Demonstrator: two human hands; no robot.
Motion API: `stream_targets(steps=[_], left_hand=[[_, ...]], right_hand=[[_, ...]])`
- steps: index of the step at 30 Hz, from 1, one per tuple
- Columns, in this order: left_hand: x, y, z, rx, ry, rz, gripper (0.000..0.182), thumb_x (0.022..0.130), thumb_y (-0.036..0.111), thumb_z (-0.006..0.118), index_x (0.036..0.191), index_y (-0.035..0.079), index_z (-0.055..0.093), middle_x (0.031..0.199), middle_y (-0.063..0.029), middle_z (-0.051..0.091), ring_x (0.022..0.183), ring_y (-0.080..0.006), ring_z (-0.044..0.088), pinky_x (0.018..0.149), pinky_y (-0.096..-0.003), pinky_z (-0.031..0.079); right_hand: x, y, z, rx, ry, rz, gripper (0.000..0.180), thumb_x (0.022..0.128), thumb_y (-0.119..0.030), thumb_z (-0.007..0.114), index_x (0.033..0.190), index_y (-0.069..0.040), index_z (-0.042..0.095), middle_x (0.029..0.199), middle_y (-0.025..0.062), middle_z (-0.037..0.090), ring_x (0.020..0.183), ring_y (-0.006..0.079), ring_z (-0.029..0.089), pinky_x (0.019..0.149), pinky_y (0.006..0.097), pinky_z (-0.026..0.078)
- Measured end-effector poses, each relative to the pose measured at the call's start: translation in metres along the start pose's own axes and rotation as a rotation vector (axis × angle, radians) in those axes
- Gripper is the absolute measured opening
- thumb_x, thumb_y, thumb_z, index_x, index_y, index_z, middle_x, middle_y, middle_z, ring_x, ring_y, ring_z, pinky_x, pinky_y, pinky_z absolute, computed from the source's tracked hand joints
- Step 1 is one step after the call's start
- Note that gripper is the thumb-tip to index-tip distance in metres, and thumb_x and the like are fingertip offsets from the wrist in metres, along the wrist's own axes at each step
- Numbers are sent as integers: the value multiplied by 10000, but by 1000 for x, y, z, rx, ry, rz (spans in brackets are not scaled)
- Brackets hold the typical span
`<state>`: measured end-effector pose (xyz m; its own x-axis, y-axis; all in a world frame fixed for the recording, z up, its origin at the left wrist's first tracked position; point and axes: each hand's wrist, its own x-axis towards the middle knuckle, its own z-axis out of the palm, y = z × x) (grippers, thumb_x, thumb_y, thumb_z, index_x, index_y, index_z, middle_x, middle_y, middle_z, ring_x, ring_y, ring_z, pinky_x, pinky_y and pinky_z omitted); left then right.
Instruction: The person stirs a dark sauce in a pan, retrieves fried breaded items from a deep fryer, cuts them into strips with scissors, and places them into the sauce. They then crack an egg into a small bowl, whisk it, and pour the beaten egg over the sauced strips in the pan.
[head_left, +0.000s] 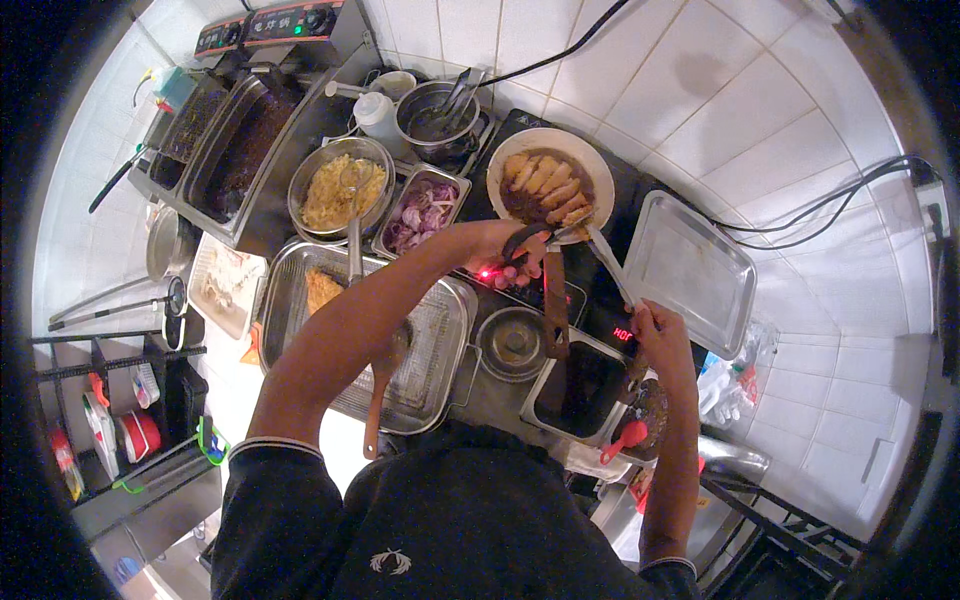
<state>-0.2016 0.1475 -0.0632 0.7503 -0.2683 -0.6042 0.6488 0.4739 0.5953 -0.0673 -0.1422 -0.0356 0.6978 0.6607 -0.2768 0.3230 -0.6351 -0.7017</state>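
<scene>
A white pan (495, 180) with a brown wooden handle (555, 300) holds sliced fried cutlet (551, 184) in dark brown sauce. At its near rim my left hand (517, 255) grips what look like black-handled scissors (525, 238); their blades reach the pan's edge and are partly hidden. From the right, my right hand (660, 330) grips a pair of metal tongs (615, 270), whose tips meet the cutlet piece nearest the rim. The pan is on a black cooktop (600, 307) with a lit red display.
Left of the pan are a tray of sliced red onion (424, 214), a bowl of yellow food (337, 191) with a ladle, and a wire-rack tray (427, 375) with a fried cutlet (322, 289). An electric fryer (247, 142) stands far left. A metal tray (690, 270) leans right.
</scene>
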Motion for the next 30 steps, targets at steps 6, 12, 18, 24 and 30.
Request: stream_targets(steps=[6,12,18,24,30], left_hand=[[7,4,-5,-5,-9,10,173,694,150,692,725,50,555,653,-81,572,434,-123,483,369,-270,384],[12,11,-7,-12,24,-53,151,698,136,696,713,53,570,643,-75,589,416,-122,486,356,-265,380],[13,12,-10,-15,15,-79,147,708,151,705,712,65,585,632,-73,613,417,-116,496,362,-264,395],[11,12,-9,53,3,-60,151,721,182,701,728,55,619,633,-67,622,416,-96,493,378,-276,422],[15,18,-13,123,0,-67,205,735,232,680,734,35,627,622,-43,615,422,-97,497,376,-278,428]], right_hand=[[8,-18,-16,-75,-48,53,350,926,-303,500,968,-13,690,717,130,658,693,237,641,663,357,491],[19,-35,-19,-177,-4,-39,352,907,-301,503,932,-12,701,828,201,681,783,348,662,750,423,500],[24,-42,-24,-242,-40,-51,349,902,-299,507,931,-10,700,879,246,663,841,401,644,792,452,489],[25,-48,-22,-287,11,-110,357,894,-314,529,918,1,694,831,249,656,803,401,641,765,454,488],[27,-44,-26,-260,-81,-63,359,892,-317,536,919,5,691,806,238,656,792,396,642,748,451,488]])
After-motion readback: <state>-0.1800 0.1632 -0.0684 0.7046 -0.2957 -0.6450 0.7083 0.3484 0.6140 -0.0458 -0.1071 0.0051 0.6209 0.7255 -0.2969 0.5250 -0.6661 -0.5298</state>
